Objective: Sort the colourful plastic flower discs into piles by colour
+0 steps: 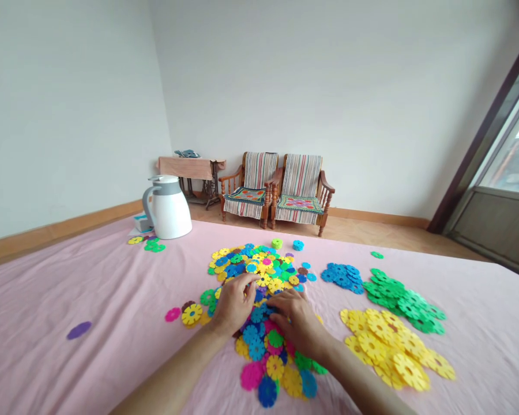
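Observation:
A mixed pile of flower-shaped plastic discs (256,333) in yellow, blue, green, pink and other colours lies in front of me. My left hand (236,302) rests at the pile's left side, its fingers curled in towards the thumb; what they may hold is hidden. On the other side, my right hand (300,323) reaches over the discs. Its thumb stands apart from the bent fingers, and the fingertips touch blue discs. To the right are sorted heaps: blue discs (341,277), green discs (404,301) and yellow discs (389,346).
A pink cloth (125,300) covers the table. A white jug (170,210) with a grey handle stands back left, near a small box (142,221). A purple disc (79,330) lies alone at left. Two wooden chairs (303,178) stand by the far wall.

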A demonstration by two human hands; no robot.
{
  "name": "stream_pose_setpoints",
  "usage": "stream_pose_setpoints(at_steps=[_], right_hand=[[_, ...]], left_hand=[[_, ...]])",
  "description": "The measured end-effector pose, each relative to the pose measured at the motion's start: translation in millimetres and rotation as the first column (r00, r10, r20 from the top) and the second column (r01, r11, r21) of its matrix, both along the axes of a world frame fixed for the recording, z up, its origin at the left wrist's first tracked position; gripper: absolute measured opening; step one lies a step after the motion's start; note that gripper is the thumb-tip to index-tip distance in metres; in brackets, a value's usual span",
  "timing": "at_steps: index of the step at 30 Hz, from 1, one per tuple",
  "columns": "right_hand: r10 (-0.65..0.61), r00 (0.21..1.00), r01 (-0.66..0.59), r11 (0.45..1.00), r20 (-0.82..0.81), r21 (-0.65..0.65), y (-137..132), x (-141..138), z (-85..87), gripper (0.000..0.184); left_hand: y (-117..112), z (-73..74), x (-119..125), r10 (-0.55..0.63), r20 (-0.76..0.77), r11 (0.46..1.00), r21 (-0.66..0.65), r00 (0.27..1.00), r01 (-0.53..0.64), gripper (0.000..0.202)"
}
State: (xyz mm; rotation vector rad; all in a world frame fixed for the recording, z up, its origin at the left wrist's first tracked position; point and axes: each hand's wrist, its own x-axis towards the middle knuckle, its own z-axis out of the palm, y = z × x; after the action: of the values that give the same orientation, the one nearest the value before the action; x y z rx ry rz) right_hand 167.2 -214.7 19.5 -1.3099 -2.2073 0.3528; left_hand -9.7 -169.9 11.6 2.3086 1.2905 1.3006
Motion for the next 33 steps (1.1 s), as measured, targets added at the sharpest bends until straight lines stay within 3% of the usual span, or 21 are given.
stream_pose_setpoints(at_steps=[3,8,13,17,20,23,25,27,31,33], right_hand=[[-0.109,0.982,0.110,0.994,-0.151,-0.004,1.1,3.7,-3.3,0.026],[-0.305,0.883,0.265,0.951,-0.358,-0.158,4.4,20.6,-8.0,0.027],[-0.469,0.838,0.446,0.883,-0.279,-0.144,8.6,67.2,-10.9,0.024],[-0.653,0.727,0.648,0.755,-0.212,-0.103,18.4,115.4,-11.0,0.024],[-0.706,0.671,0.698,0.704,-0.226,-0.130,24.7,140.9,-12.2,0.030],[-0.727,0.644,0.718,0.682,-0.237,-0.139,26.2,148.3,-14.3,0.031],[-0.718,0.655,0.710,0.691,-0.233,-0.135,24.5,141.7,-14.8,0.028],[-0.661,0.713,0.650,0.748,-0.232,-0.133,20.6,126.4,-13.8,0.024],[-0.388,0.889,0.375,0.921,-0.242,-0.100,6.5,79.6,-9.1,0.024],[-0.239,0.945,0.230,0.971,-0.225,-0.064,-2.3,57.0,-8.1,0.025]], left_hand=[[-2.2,1.5,1.3,-0.034,-0.027,0.999,0.004,0.999,0.034,0.022],[-3.5,3.1,1.5,-0.042,-0.037,0.999,-0.011,0.998,0.042,0.021],[-2.7,3.1,1.1,-0.040,-0.040,0.999,-0.027,0.998,0.039,0.020],[-1.5,2.2,0.5,-0.029,-0.048,0.999,-0.036,0.998,0.028,0.019],[-0.9,1.4,0.2,-0.029,-0.054,0.999,-0.042,0.998,0.027,0.020],[-1.4,1.7,1.1,-0.071,-0.062,0.997,-0.013,0.996,0.070,0.021],[-2.0,2.0,2.0,-0.106,-0.092,0.994,0.013,0.990,0.107,0.022],[-2.5,1.8,2.4,-0.121,-0.138,0.991,0.030,0.983,0.127,0.021],[-2.1,-1.2,1.2,-0.131,-0.229,0.990,0.016,0.965,0.138,0.026],[-1.6,-3.0,0.3,-0.150,-0.261,0.988,-0.009,0.954,0.153,0.031]])
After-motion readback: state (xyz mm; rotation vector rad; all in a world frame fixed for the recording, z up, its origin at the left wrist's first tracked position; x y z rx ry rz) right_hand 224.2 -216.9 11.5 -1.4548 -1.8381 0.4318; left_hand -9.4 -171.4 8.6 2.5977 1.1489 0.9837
